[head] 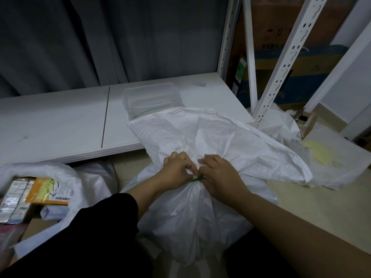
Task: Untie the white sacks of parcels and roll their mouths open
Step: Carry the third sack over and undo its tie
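**Storeroom floor: two hands at the green tie [195,179] of a white sack [190,213]**

Pale floor tiles [321,209] run under a low white shelf board [60,121], and a grey curtain [80,37] hangs behind it in dim light. The white sack stands on the floor right in front of the person. Its neck is gathered and bound by the green tie, and the loose cloth above the tie flops away onto the front edge of the board.

The left hand [177,169] is on the left of the neck, fingers curled tight, pinching the bunched cloth just above the tie. The right hand [218,173] meets it from the other side. Its fingers are bent over the cloth and its thumb side is on the green tie, which it seems to pinch, though the thumb itself is hidden. A black sleeve [112,217] covers the left forearm.

Beyond the sack, a clear plastic box [150,99] sits on the board, partly covered by the sack's loose top. Left of the sack lies a second sack [50,171], its mouth already open, with an orange parcel [48,190] and other packets showing inside. Right of the sack stand white perforated shelf uprights [281,63], cardboard boxes [301,63] behind them, crumpled white sacking and a yellow sheet [319,153].
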